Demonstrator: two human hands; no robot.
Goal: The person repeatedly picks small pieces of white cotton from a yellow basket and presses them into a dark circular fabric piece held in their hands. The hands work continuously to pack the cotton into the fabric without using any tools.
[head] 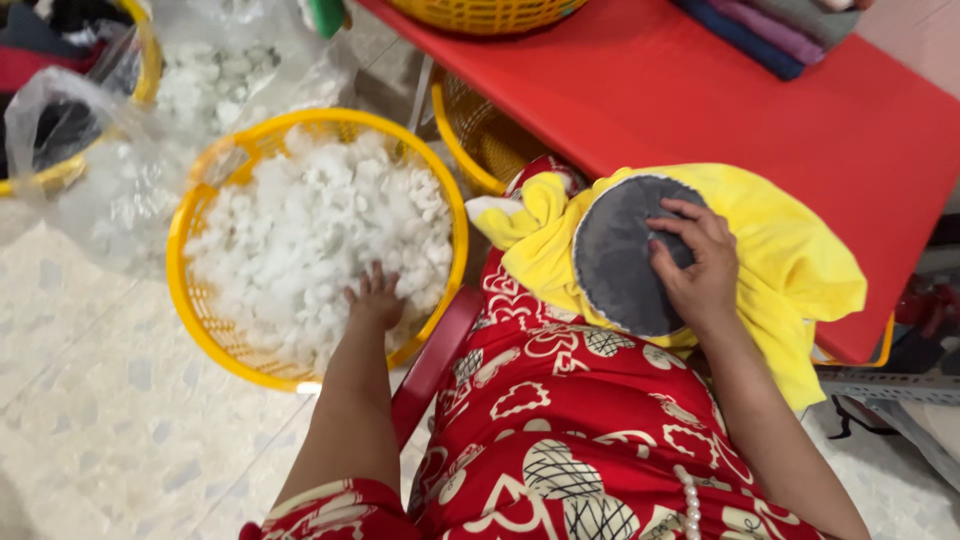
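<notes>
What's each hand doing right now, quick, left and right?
Left hand: fingers dug into the white stuffing in the yellow basket; grip cannot be told.
Right hand: open, flat on the grey patch.

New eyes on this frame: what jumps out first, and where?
First the round yellow plastic basket at left on the pale tiled floor, heaped with white fluffy stuffing, the left hand pressed into it. Next, on the lap at right, the yellow plush fabric piece with a grey oval patch, the right hand resting on the patch. Behind it runs a bright red table.
</notes>
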